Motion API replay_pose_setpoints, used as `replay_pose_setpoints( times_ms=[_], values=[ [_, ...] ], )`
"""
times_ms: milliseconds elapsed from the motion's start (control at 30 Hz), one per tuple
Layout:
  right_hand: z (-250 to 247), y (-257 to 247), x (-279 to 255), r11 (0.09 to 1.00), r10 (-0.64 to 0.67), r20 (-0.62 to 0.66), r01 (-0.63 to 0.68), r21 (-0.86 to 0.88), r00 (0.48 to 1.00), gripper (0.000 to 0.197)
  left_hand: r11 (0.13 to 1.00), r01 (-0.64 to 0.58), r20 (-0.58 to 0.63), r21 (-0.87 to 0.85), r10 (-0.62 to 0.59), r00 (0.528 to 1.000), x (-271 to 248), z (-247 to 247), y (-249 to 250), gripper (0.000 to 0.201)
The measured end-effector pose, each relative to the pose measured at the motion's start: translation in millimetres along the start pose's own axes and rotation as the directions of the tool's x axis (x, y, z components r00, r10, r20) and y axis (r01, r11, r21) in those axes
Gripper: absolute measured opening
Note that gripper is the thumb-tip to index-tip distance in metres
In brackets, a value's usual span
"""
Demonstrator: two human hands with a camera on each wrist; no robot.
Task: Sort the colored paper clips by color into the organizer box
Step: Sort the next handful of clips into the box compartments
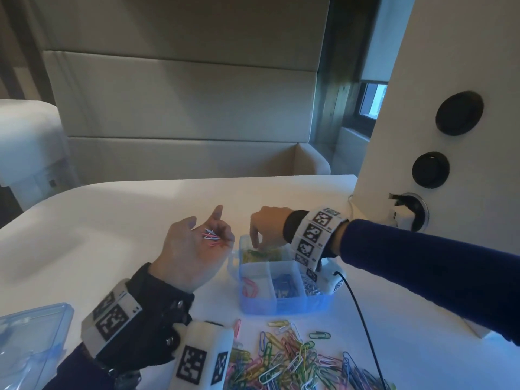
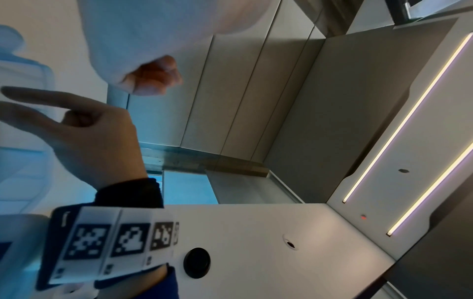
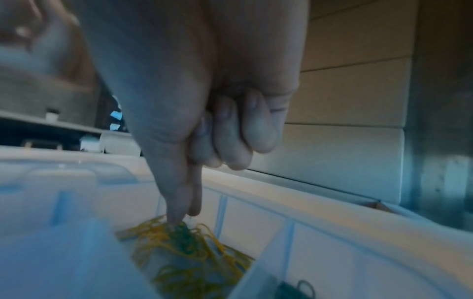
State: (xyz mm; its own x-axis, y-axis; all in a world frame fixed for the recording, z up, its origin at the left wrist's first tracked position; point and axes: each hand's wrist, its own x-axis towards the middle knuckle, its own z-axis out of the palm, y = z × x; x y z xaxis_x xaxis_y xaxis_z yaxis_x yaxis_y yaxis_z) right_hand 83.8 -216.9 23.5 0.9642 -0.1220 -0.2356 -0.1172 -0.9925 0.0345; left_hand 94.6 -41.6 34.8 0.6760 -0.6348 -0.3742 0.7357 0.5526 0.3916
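A clear blue plastic organizer box [image 1: 281, 304] with small compartments sits on the white counter [image 1: 112, 215], toward its right side, near a white post [image 1: 439, 108] with round black knobs. The right hand [image 1: 268, 226] reaches down into the far left compartment of the box. Its thumb and first finger are pressed together, tips down in a heap of yellow paper clips [image 3: 187, 248], and they touch a green paper clip [image 3: 183, 234] on top of that heap; the other fingers [image 3: 258, 125] are curled in. I cannot tell if the green clip is pinched or just touched. The near row of the box has pink paper clips [image 1: 250, 287] on the left, blue paper clips [image 1: 285, 285] in the middle and white paper clips [image 1: 312, 285] on the right. The left hand [image 1: 197, 246] is held up just left of the box, palm up, fingers loosely curled round a small bunch of pink and white clips [image 1: 211, 237]. A big mixed pile of colored paper clips [image 1: 289, 361] lies at the near edge of the counter, in front of the box. A clear blue plastic lid [image 1: 31, 339] lies at the near left corner.
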Motion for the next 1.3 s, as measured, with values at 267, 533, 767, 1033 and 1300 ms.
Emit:
replay_pose_setpoints(
  times_ms=[267,533,767,1033,1300],
  values=[
    [4,-17,16,0.974,0.008,0.018,-0.003,-0.227,1.0,0.003,0.999,0.036,0.081,-0.026,-0.034,0.996,-5,3,13,0.044],
    [4,-5,13,0.994,0.008,0.077,0.001,-0.107,0.997,0.004,0.998,0.052,0.081,-0.023,-0.05,0.995,-7,6,13,0.044],
    [-17,26,-18,0.992,0.025,0.046,-0.03,0.122,0.999,0.013,0.998,0.064,0.058,0.023,-0.066,0.996,-4,3,7,0.045],
    [-19,66,-52,0.976,0.116,-0.028,-0.109,0.187,0.993,0.013,0.991,0.127,0.038,0.036,-0.129,0.991,-4,1,-8,0.044],
    [-38,58,-80,0.959,0.069,-0.346,0.034,0.283,0.936,0.02,0.975,0.188,0.194,0.116,-0.207,0.959,-9,0,-18,0.06]
  ],
)
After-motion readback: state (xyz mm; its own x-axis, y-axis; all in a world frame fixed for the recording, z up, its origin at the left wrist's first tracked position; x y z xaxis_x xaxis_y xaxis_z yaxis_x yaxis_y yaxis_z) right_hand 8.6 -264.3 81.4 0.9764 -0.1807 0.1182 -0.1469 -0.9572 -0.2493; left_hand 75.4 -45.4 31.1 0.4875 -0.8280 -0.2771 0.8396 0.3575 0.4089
